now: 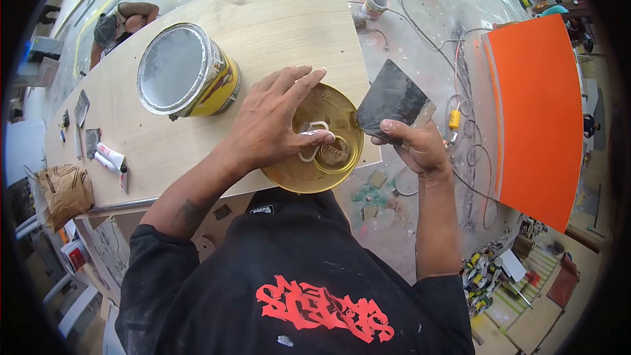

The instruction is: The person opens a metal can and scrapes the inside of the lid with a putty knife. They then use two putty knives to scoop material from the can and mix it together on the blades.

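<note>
Far left of the board (282, 20) there's a crumpled paper bag (66, 187) and a small white tube (110, 158) lying flat. Next over is a can (187, 72) with a yellow label, standing upright with its top on. My left hand (273, 125) sits on a gold lid (342, 108) at the board's near edge. The fingers are spread and not wrapped round anything, and the thumb lies over a little white loop (309, 156); can't make out what that loop is. My right hand (414, 148) is closed tight on a scraper (393, 98), held just off the lid's right rim, past the board's edge. Its long axis runs from my fist at lower right up to the upper left, so the wide blade end points away from me and toward the board, dark flat face up at the camera. Further right, an orange panel (536, 118) sits well apart.
</note>
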Demonstrator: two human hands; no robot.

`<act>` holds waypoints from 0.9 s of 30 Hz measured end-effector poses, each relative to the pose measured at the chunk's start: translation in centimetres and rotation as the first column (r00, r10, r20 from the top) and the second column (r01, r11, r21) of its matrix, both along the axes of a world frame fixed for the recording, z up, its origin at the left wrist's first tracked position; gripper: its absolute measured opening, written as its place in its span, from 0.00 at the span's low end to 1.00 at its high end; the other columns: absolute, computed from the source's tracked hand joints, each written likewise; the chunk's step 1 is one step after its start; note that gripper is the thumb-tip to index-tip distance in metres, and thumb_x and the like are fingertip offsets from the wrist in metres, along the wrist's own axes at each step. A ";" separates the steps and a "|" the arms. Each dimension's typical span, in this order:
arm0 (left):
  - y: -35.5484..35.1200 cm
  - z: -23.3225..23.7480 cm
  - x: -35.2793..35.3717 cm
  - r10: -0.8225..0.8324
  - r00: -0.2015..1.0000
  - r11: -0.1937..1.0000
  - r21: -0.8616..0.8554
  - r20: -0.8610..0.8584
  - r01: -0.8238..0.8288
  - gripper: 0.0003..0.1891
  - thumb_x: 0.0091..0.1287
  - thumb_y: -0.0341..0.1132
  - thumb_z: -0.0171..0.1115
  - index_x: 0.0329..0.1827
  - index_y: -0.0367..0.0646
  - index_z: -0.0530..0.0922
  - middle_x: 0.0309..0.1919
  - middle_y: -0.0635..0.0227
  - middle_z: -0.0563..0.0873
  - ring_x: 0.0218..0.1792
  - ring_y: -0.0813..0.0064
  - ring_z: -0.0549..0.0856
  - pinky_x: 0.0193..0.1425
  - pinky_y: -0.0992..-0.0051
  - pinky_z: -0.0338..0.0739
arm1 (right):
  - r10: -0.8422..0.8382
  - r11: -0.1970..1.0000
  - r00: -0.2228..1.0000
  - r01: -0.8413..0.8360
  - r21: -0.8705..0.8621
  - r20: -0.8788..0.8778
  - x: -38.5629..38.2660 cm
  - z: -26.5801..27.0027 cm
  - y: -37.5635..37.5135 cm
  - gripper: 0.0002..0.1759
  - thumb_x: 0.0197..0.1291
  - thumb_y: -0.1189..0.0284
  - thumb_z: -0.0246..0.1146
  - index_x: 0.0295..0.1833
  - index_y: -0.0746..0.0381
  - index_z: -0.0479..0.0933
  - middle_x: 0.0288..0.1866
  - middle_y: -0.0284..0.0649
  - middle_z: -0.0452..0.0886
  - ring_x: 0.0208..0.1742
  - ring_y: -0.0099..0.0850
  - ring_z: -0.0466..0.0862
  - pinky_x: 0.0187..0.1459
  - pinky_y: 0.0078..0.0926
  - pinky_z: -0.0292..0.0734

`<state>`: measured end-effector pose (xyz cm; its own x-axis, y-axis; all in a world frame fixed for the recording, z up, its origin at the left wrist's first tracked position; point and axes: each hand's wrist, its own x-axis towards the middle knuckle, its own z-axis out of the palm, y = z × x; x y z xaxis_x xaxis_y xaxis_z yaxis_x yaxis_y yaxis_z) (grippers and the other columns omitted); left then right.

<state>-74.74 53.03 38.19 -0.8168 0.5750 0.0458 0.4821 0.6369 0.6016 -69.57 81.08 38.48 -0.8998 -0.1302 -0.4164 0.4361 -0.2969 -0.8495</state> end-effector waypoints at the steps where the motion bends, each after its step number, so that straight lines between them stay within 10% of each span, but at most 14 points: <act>1: 0.0 0.0 0.0 -0.002 1.000 1.000 0.010 0.006 0.002 0.49 0.57 0.58 0.78 0.81 0.51 0.67 0.74 0.58 0.73 0.75 0.53 0.72 0.78 0.56 0.67 | -0.001 0.999 1.000 0.001 -0.050 0.014 0.0 -0.4 0.1 0.22 0.63 0.82 0.68 0.63 0.66 0.77 0.49 0.42 0.88 0.46 0.34 0.90 0.44 0.32 0.90; 19: 0.5 0.2 0.0 0.003 0.996 0.999 -0.047 -0.086 -0.007 0.58 0.50 0.71 0.75 0.80 0.46 0.67 0.72 0.54 0.75 0.74 0.50 0.72 0.79 0.49 0.63 | 0.030 0.866 0.993 0.031 -0.499 0.113 -0.1 -5.3 0.6 0.25 0.61 0.81 0.68 0.65 0.64 0.76 0.50 0.41 0.88 0.46 0.34 0.90 0.43 0.35 0.90; 23: 0.6 0.2 0.2 0.022 0.994 0.998 -0.060 -0.106 -0.028 0.56 0.55 0.72 0.72 0.80 0.45 0.67 0.73 0.54 0.75 0.75 0.52 0.71 0.81 0.45 0.57 | -0.011 0.976 0.996 0.030 0.216 -0.090 -0.9 2.3 1.1 0.21 0.65 0.83 0.67 0.62 0.69 0.75 0.47 0.41 0.86 0.44 0.30 0.89 0.43 0.31 0.91; 27: 0.4 0.6 0.4 0.057 0.998 0.998 0.005 -0.023 -0.056 0.49 0.63 0.64 0.70 0.81 0.45 0.66 0.75 0.54 0.73 0.76 0.51 0.71 0.83 0.47 0.57 | -0.061 0.912 0.941 0.188 0.364 -0.332 0.4 8.3 2.5 0.13 0.67 0.84 0.65 0.57 0.70 0.79 0.46 0.41 0.86 0.44 0.29 0.88 0.43 0.31 0.92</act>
<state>-74.32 53.44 38.80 -0.8467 0.5277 0.0679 0.4595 0.6608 0.5934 -69.20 83.58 46.78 -0.9882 0.1049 -0.1114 0.1167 0.0465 -0.9921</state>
